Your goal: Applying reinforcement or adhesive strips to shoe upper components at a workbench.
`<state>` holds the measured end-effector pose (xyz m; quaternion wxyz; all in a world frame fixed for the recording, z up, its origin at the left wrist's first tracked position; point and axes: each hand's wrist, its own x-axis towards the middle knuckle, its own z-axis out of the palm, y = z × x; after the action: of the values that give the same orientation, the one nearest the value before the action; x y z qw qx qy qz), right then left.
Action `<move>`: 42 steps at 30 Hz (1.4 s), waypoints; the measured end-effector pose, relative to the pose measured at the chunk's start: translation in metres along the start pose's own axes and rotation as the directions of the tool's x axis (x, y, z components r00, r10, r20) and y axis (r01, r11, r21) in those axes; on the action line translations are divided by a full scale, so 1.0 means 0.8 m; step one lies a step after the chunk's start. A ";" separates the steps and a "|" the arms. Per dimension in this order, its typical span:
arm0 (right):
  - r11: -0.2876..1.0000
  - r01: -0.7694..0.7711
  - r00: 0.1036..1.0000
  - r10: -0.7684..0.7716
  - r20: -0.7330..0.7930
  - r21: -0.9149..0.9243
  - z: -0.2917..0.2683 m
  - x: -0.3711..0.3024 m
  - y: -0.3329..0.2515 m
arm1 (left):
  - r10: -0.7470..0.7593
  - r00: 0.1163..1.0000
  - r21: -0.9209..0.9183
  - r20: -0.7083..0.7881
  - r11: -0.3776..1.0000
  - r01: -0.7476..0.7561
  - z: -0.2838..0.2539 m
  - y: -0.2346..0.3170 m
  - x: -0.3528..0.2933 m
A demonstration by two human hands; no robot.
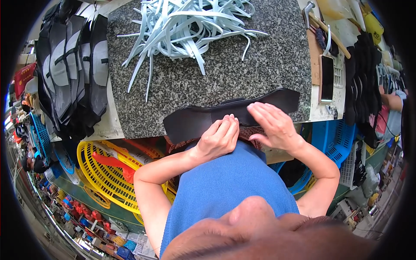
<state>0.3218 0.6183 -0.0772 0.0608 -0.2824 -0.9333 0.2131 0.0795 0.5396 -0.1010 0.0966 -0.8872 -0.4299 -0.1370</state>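
A long black leather-like piece with widened ends lies along the near edge of a speckled stone slab. My left hand pinches its near edge around the middle, fingers pressed together. Over the right half of the piece, my right hand is open, its fingers stretched out side by side and the thumb apart. Whether its palm touches the piece I cannot tell. On the far part of the slab sits a tangled heap of pale blue strips.
Left of the slab lie stacked black pieces with grey patches. To the right are a phone, a wooden-handled hammer and more black pieces. Below the table stand a yellow basket and a blue basket. Another person's arm shows far right.
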 end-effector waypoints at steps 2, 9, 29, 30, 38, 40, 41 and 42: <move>0.994 -0.074 0.997 0.071 -0.038 -0.078 -0.003 -0.019 0.014 | 0.020 1.000 0.046 0.001 0.999 -0.020 -0.002 0.002 0.004; 1.000 -0.008 0.982 0.010 -0.187 0.014 0.031 -0.016 0.010 | 0.018 0.999 0.091 -0.031 0.996 -0.015 0.005 0.009 0.010; 0.994 0.100 0.933 -0.111 -0.343 -0.049 0.059 -0.002 -0.013 | -0.025 0.998 -0.059 -0.053 0.998 0.022 0.003 0.001 0.011; 0.998 0.061 0.914 -0.062 -0.401 -0.017 0.067 0.005 -0.016 | -0.049 0.998 -0.105 -0.043 0.993 0.044 0.002 -0.001 0.008; 0.938 0.223 0.931 -0.286 -0.228 -0.266 0.037 0.038 -0.020 | -0.085 0.996 -0.193 -0.033 0.978 0.078 -0.009 -0.066 -0.051; 0.957 0.192 0.957 -0.232 -0.173 -0.217 0.022 0.044 -0.020 | -0.120 0.992 -0.195 -0.033 0.974 0.112 -0.020 -0.088 -0.057; 0.965 0.188 0.965 -0.216 -0.145 -0.184 0.005 0.050 -0.025 | -0.159 0.987 -0.190 -0.035 0.970 0.149 -0.026 -0.098 -0.063; 0.976 0.183 0.964 -0.201 -0.174 -0.114 -0.012 0.057 -0.030 | -0.213 0.975 -0.207 -0.059 0.958 0.197 -0.030 -0.113 -0.067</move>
<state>0.2738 0.6286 -0.0586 0.1539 -0.2116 -0.9559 0.1337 -0.0273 0.5484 -0.0908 0.0095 -0.8369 -0.4993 -0.2243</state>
